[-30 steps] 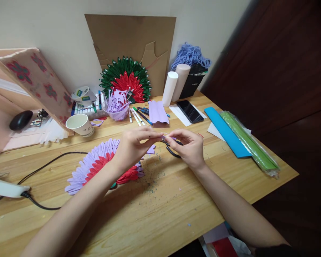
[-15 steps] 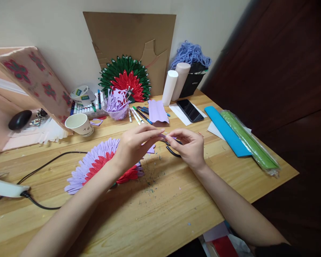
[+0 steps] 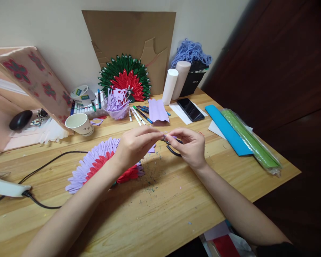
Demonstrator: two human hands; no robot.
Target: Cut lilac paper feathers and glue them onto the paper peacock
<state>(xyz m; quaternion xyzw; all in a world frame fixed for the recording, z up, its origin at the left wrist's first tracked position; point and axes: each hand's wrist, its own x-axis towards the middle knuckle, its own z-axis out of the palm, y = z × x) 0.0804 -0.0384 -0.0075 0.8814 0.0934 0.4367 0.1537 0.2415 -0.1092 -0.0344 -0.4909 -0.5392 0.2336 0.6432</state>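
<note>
My left hand (image 3: 136, 144) and my right hand (image 3: 192, 145) meet fingertip to fingertip above the middle of the table. Between them is a small strip of purple crepe paper (image 3: 166, 136), mostly hidden by the fingers. Both hands are closed on it in a pinch. Under my right hand lie scissors (image 3: 173, 151), only a black handle loop showing plainly. A fan of purple and red paper petals (image 3: 96, 160) lies flat on the table, partly covered by my left hand and forearm. Another purple paper scrap (image 3: 152, 149) rests just behind my left fingers.
A white glue gun (image 3: 8, 187) with a black cord is at the left. Further back stand a paper cup (image 3: 79, 124), a bowl of purple scraps (image 3: 119, 112) and a green-and-red petal fan (image 3: 107, 73). A phone (image 3: 190, 109) and wrapped green paper (image 3: 251, 139) lie right.
The fingertips have shifted very slightly around the purple strip, and the whole view has moved a little. Both hands stay together in nearly the same place.
</note>
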